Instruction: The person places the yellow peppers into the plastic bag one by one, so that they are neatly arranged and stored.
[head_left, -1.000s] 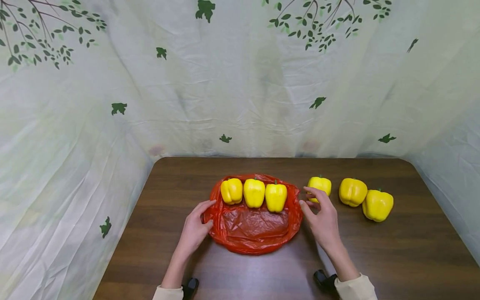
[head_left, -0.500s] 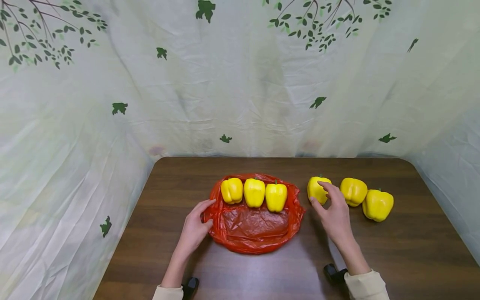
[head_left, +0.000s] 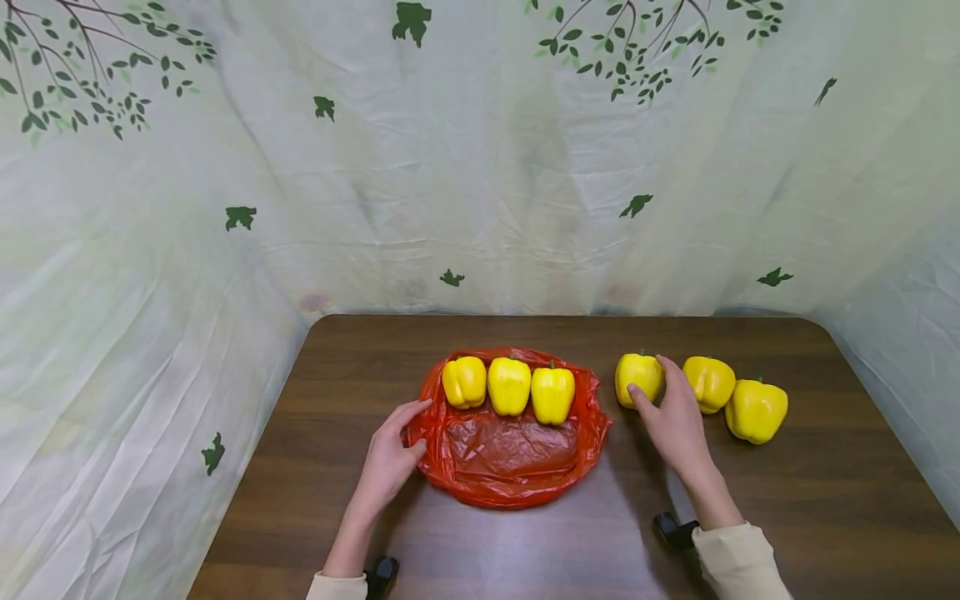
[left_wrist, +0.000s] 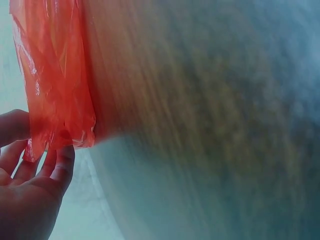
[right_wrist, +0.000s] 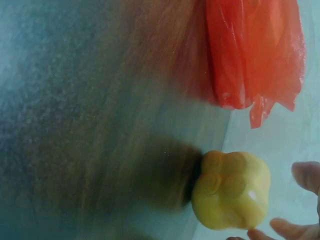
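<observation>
A red plastic bag [head_left: 510, 487], its mouth spread wide, sits mid-table with three yellow bell peppers [head_left: 509, 387] in a row at its far side. My left hand [head_left: 392, 457] holds the bag's left edge; the left wrist view shows thumb and fingers around the red plastic [left_wrist: 60, 90]. To the right of the bag, my right hand [head_left: 678, 429] reaches around a single yellow bell pepper [head_left: 633, 375] with fingers parted. In the right wrist view that bell pepper [right_wrist: 232, 190] rests on the table, and the thumb stands apart from it.
Two more yellow bell peppers, a blocky one [head_left: 708, 383] and a wider one [head_left: 756, 411], lie close together just right of my right hand. The brown wooden table [head_left: 360, 342] meets a pale leaf-printed curtain [head_left: 510, 208] along its back edge.
My right hand has left the bag's right edge and moved right to the nearest loose bell pepper, fingers now around its near and right sides. My left hand has stayed at the bag.
</observation>
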